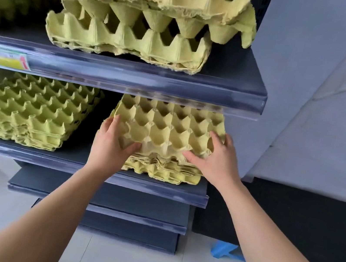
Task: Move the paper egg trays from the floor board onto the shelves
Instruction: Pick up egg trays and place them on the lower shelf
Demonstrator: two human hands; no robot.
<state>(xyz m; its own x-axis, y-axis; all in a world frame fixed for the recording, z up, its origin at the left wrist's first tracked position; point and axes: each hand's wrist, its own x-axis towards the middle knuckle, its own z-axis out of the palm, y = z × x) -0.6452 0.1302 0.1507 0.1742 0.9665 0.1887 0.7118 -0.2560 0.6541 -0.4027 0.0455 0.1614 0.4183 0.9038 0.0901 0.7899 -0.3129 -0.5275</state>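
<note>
Soft, even light, faint glare on the upper shelf edge [130,79], blurred top-left corner, wide-angle bowing at borders.

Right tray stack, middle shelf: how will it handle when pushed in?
Probably light: the tray stack is thin hollow pulp. Likely slides as one block; ragged edges may snag the shelf. Rims look soft; left hand and right hand could crush them.

egg trays [167,130]: yellow-green, cupped grid | shelves [131,73]: dark blue-grey | tape [223,250]: blue
</note>
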